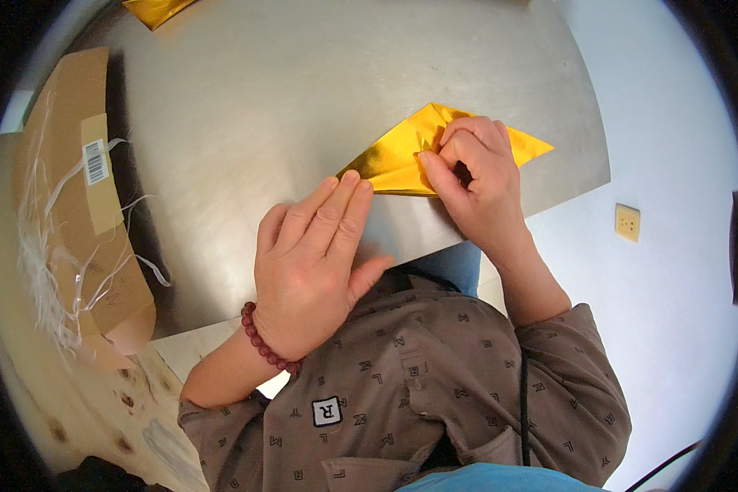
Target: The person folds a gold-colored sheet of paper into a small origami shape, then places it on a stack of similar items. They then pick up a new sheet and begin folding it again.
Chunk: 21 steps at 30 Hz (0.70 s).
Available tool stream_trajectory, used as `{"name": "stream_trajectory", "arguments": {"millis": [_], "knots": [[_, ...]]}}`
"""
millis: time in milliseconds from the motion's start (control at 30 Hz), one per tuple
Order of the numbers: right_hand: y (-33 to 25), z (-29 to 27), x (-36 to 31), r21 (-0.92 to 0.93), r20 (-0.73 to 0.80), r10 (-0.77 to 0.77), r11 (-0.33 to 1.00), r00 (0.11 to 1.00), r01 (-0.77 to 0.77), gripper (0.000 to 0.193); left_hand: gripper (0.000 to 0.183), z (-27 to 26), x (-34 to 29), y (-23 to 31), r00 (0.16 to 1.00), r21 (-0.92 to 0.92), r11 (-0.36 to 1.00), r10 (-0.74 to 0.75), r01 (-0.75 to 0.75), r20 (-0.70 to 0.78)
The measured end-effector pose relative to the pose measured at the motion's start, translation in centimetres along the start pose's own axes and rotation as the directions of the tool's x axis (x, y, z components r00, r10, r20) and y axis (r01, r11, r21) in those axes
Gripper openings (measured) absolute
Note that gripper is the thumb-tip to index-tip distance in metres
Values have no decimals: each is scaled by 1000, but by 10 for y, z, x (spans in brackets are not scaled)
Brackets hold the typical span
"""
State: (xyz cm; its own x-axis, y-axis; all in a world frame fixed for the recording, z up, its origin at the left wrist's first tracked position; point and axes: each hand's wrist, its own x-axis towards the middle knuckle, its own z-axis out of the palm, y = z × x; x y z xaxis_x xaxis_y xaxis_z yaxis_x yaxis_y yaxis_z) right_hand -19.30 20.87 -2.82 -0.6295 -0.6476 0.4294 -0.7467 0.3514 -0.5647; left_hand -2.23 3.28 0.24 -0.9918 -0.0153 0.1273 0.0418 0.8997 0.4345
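Note:
A folded piece of shiny gold foil paper [398, 156], pointed at both ends, lies on the metal tabletop near its front edge. My left hand [312, 242] is stretched out, its fingertips resting on the paper's left end and its thumb apart. A string of dark red beads [260, 341] circles that wrist. My right hand [481, 176] is closed over the right half of the paper, with curled fingers and the thumb pressed against the foil. The spot under those curled fingers is hidden.
Another gold foil piece [157, 10] lies at the far left edge of the grey metal tabletop [246, 107]. Along the left side stands a brown cardboard box [78, 189] with loose white plastic strands [53, 275]. A pale wall with a socket [627, 222] rises at the right.

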Motion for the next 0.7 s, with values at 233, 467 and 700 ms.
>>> {"name": "stream_trajectory", "arguments": {"millis": [233,467,700], "knots": [[4,0,-2,40,-7,7,999,1000,-7,27,63,0,3,-5,996,68,995,75,-71,-54],[1,3,-8,99,-17,92,991,996,-90,21,56,3,2,-4,991,119,988,107,-97,-78],[1,0,-7,-85,56,-12,996,998,16,26,45,5,6,-6,974,198,969,175,-145,-143]]}}
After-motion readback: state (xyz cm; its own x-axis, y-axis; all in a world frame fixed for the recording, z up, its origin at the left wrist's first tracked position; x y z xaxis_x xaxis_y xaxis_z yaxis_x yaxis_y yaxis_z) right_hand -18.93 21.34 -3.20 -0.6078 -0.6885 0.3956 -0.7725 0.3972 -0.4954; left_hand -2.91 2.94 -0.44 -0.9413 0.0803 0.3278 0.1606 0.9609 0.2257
